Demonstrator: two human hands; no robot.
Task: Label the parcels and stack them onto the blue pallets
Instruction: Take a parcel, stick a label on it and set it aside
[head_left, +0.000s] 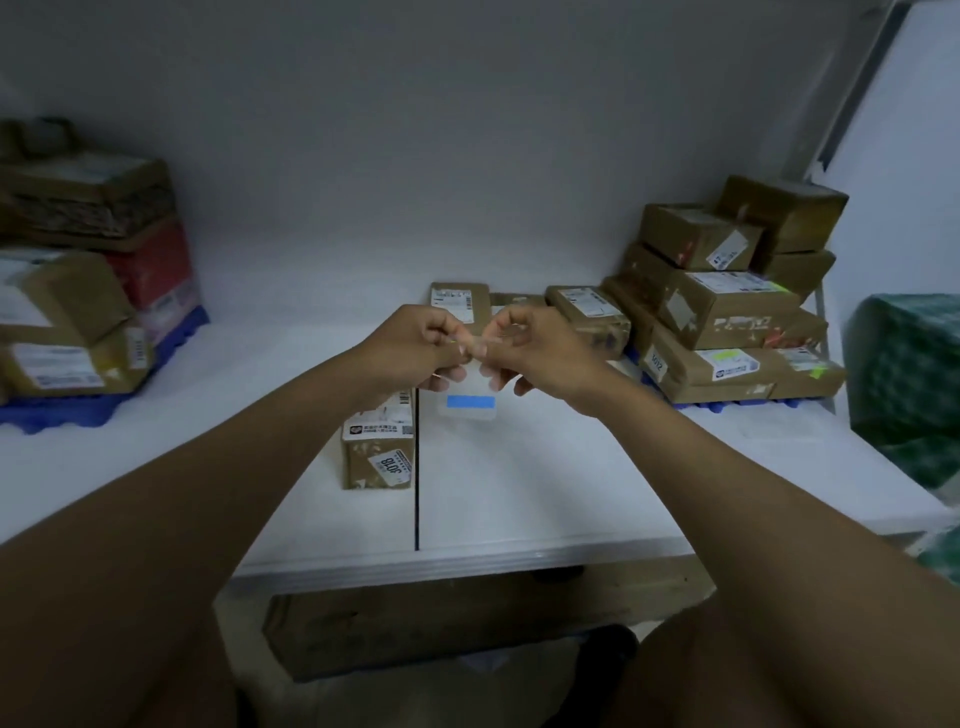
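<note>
My left hand (415, 345) and my right hand (535, 345) meet over the middle of the white table (545, 493). Both pinch the top edge of a white label sheet (467, 402) with a blue stripe, which hangs between them. Just below my left hand stands a small brown parcel (379, 449) with a white sticker on its front. Two flat parcels (462, 301) (592, 314) lie behind my hands. A blue pallet (727, 405) at the right carries several stacked brown parcels (727, 306). Another blue pallet (78, 410) at the left holds more boxes (72, 322).
A green patterned package (914, 384) sits at the right edge of the table. A long brown cardboard box (441, 623) lies on the floor under the table's front edge. A grey wall rises behind the table.
</note>
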